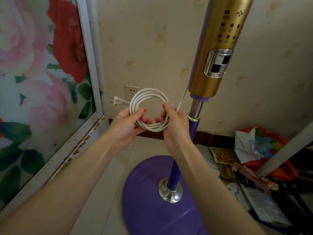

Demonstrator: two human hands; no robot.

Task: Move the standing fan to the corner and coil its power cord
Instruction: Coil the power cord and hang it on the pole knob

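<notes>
White cord [149, 94] coil between hands

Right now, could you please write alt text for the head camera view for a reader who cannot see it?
Two bare hands hold a coiled white power cord, left hand and right hand gripping opposite sides, its plug sticking out unplugged near a wall socket. Beside them stands a fan with a gold control column and purple base.

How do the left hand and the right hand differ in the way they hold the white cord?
The left hand lies palm up under the coil's left side; the right hand grips the right side, its back to the camera. The straight run to the fan leaves by the right hand; the plug sticks out above the left. Both hold the coiled cord.
</notes>
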